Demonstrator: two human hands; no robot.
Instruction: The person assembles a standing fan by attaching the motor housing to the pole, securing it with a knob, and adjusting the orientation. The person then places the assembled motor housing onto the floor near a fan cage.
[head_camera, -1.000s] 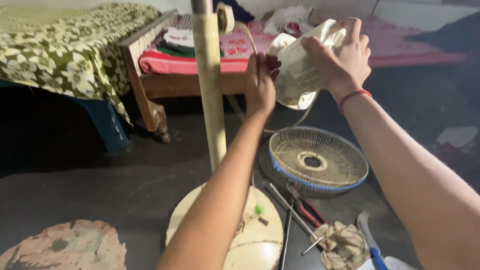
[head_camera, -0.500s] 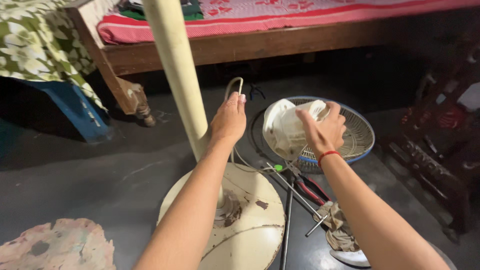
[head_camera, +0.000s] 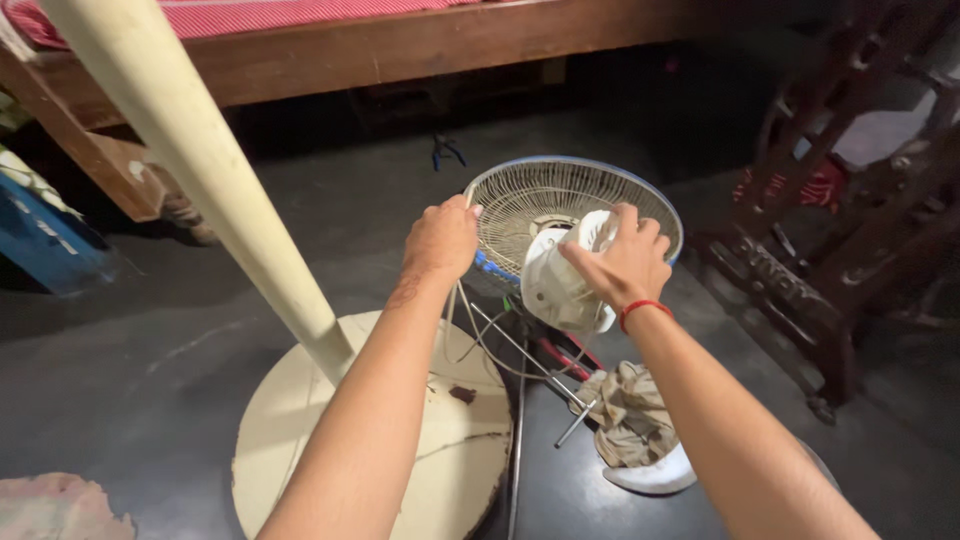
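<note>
A dark floor (head_camera: 150, 330) fills most of the view. A wooden bed frame (head_camera: 400, 45) runs along the top, and a carved dark wood piece (head_camera: 830, 250) stands at the right.

A cream pole (head_camera: 190, 160) leans from the upper left down to a round cream base (head_camera: 300, 450) on the floor, meeting it just left of the left forearm.

A wire fan guard (head_camera: 540, 195) with a blue rim lies flat on the floor beyond the hands, open side up.

The white fan housing (head_camera: 560, 285) is held above the floor, over the near edge of the guard. Its long axis runs from lower left to upper right; the wide rounded end points down and toward the person, the narrower end up and away under the fingers.

The right hand (head_camera: 620, 265), a red thread at the wrist, is closed over the top of the housing, fingers curled round its narrow end. The left hand (head_camera: 440, 240) is closed in a loose fist on a thin pale cord (head_camera: 465, 340), which hangs down in loops toward the base, just left of the housing.

Below the housing a crumpled rag (head_camera: 630, 410) lies on the floor, touching a white curved piece (head_camera: 655, 475). Thin metal rods (head_camera: 530, 360) and red-handled pliers (head_camera: 565, 358) lie between the base and the rag.
</note>
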